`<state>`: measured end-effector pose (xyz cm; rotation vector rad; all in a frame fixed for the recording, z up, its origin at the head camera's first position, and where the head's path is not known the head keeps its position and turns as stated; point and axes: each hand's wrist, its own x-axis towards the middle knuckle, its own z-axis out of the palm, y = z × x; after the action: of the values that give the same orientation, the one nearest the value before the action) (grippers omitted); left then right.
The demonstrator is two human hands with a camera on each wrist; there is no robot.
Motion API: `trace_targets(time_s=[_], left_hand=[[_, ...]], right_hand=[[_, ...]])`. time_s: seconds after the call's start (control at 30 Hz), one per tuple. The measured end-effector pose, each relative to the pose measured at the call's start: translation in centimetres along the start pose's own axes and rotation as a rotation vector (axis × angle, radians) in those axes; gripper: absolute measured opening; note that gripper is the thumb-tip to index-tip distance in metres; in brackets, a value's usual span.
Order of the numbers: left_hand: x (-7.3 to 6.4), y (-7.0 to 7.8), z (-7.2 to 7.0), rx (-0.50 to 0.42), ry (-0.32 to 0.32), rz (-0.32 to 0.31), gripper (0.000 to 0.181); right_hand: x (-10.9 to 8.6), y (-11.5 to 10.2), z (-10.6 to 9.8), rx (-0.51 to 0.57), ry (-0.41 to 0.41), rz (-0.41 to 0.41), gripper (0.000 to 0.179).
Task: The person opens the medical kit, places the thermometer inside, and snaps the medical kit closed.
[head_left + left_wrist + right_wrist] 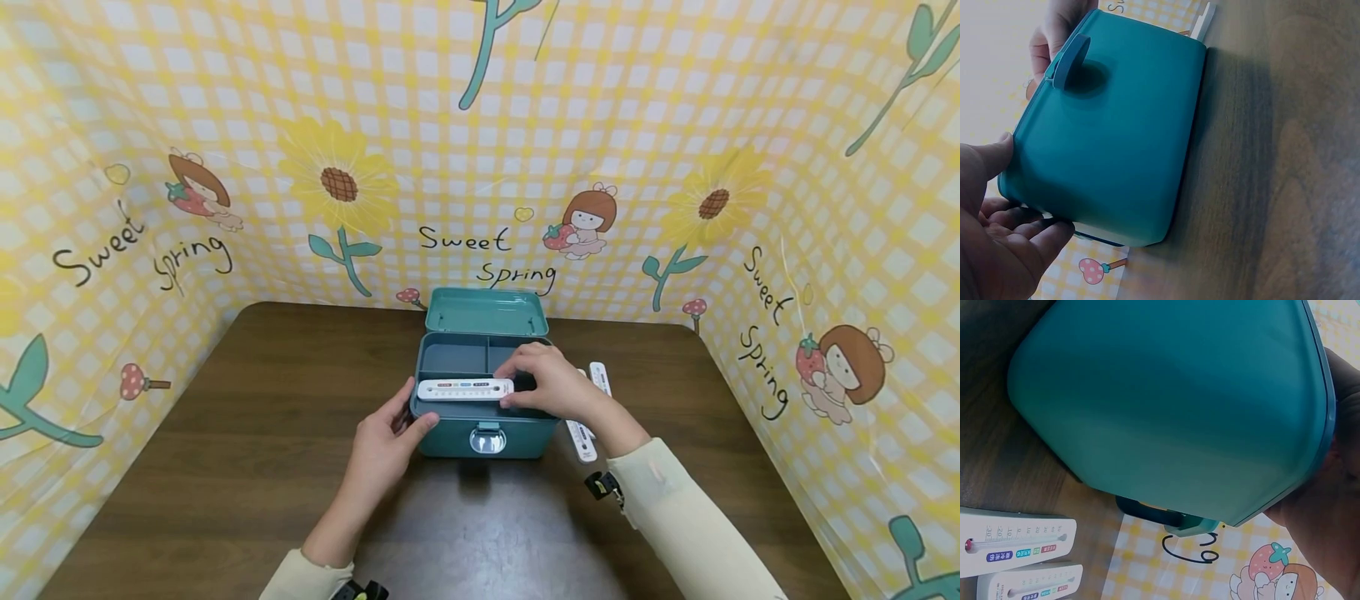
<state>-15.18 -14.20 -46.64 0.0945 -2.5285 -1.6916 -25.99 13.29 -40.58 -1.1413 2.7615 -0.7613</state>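
Observation:
A teal storage box (450, 442) stands on the table with its lid (487, 312) raised at the back. Inside sits a grey-blue compartment tray (453, 354). My right hand (551, 379) pinches the right end of a white thermometer (461, 390), held level across the front of the tray. At the box's front left corner, my left hand (386, 437) grips it, thumb at the front rim and fingers along the side. The left wrist view shows that left hand (1004, 231) on the corner. In the right wrist view, the box hides the held thermometer.
More white thermometers (582, 442) lie on the wooden table (262, 467) to the right of the box. Two thermometers (1016, 540) show their scales in the right wrist view. A yellow checked cloth (450, 167) surrounds the table's back and sides.

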Motion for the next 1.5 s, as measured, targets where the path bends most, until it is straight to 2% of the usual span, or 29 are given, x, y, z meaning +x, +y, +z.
trace_targets(time_s=[0.3,1.5], left_hand=[[0.06,-0.12,0.00,-0.025,0.005,0.003,0.076],[-0.11,-0.12,-0.08,-0.019,-0.012,-0.011,0.077]], right_hand=[[-0.20,-0.14,-0.04,-0.028,-0.038,-0.071,0.030],[-0.31,0.61,-0.73,-0.019,-0.208,-0.192,0.028]])
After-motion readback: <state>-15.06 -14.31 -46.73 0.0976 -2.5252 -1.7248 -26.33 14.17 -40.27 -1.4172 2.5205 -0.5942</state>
